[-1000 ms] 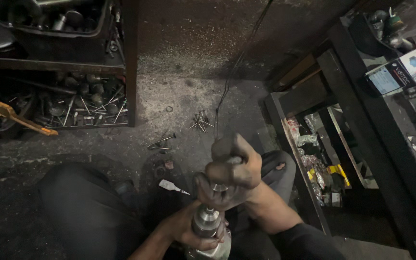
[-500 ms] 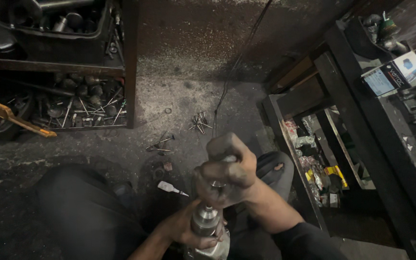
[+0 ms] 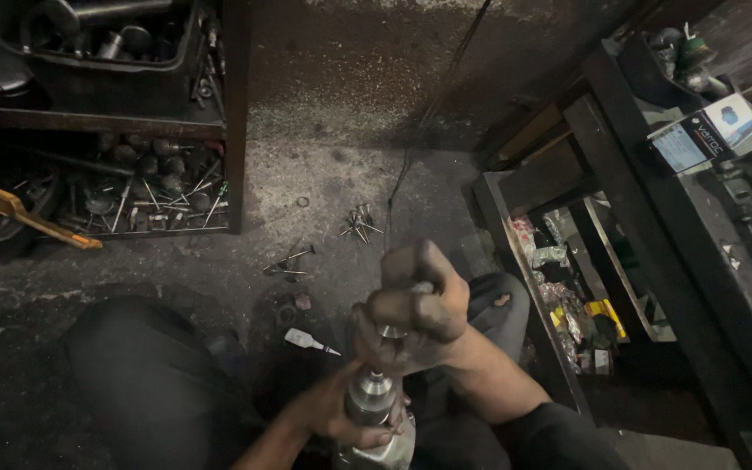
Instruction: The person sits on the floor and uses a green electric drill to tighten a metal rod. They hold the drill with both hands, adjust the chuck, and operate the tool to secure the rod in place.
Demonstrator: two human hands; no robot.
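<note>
My right hand [image 3: 415, 309], dark with grease, is clenched around the top of a slim metal stem [image 3: 389, 333] that stands up from a grey power tool's chuck [image 3: 370, 396]. My left hand [image 3: 337, 416] grips the tool's metal body [image 3: 385, 448] from below, near the bottom edge of the view. The tool is upright between my knees. Its black cord [image 3: 419, 130] runs up across the concrete floor.
Loose engine valves [image 3: 359, 224] and small bits [image 3: 287, 261] lie on the floor ahead. A small white tube [image 3: 306, 341] lies by my left knee. At the left a dark shelf [image 3: 132, 130] holds metal parts. A wooden rack [image 3: 559, 287] with clutter stands at the right.
My right hand has shifted slightly on the stem, turning at the top of the tool. The left hand and tool stay in place.
</note>
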